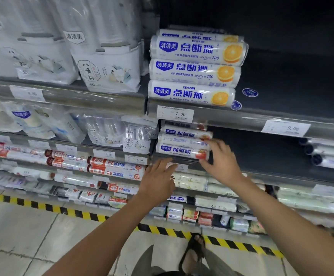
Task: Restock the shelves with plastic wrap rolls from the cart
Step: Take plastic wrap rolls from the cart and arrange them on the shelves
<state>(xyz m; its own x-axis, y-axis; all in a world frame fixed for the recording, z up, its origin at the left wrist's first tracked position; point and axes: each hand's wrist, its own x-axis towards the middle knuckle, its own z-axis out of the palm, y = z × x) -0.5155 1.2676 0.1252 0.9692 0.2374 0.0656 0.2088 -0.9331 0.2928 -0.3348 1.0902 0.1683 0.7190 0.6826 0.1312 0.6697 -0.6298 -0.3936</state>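
Note:
Several plastic wrap rolls with blue labels and a red fruit picture lie stacked on the middle shelf [241, 168]. The front roll [180, 151] lies at the shelf edge. My right hand [219, 162] curls its fingers and thumb round the right end of that front roll. My left hand [158, 178] hovers just below the shelf edge with fingers spread and relaxed, holding nothing. On the shelf above, a stack of orange-picture wrap rolls [194, 70] sits over a 7.00 price tag [175, 114]. No cart is in view.
The dark shelf space right of both stacks is bare up to more rolls [329, 156] at the far right. Paper cup packs [106, 62] fill the upper left. Red-labelled PE wrap rolls [112, 168] fill lower left shelves. Yellow-black floor tape [78, 213] runs along the shelf base.

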